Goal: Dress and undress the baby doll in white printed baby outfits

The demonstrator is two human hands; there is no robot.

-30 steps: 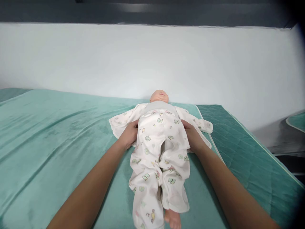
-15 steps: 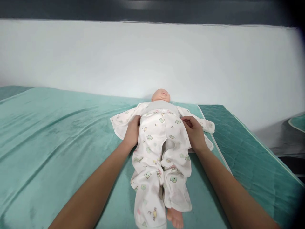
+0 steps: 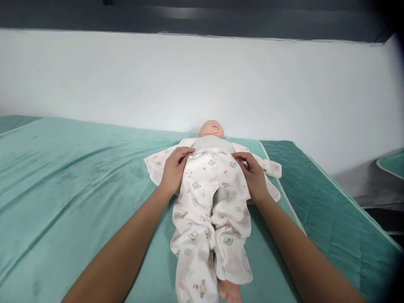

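A baby doll (image 3: pixel 211 128) lies on its back, head toward the wall. It wears printed white pants (image 3: pixel 202 189) pulled up to the belly over a light grey top (image 3: pixel 212 143). Beneath the doll an open printed jacket (image 3: pixel 274 168) is spread out, with its sleeves to both sides. My left hand (image 3: pixel 175 169) is closed at the left side of the waistband, fingertips on its edge. On the other side, my right hand (image 3: pixel 252 173) pinches the waistband's right side. One bare foot (image 3: pixel 230 291) shows below a trouser leg.
A smooth green sheet (image 3: pixel 78 176) with creases covers the bed surface. At the right lies a darker quilted pad (image 3: pixel 328 219) with a pale edge. A white wall (image 3: pixel 202 80) stands behind the doll's head, with a dark band above.
My left hand has moved up from the pants' side to the waistband edge. My right hand has shifted slightly inward along the waistband. The view has tilted a little.
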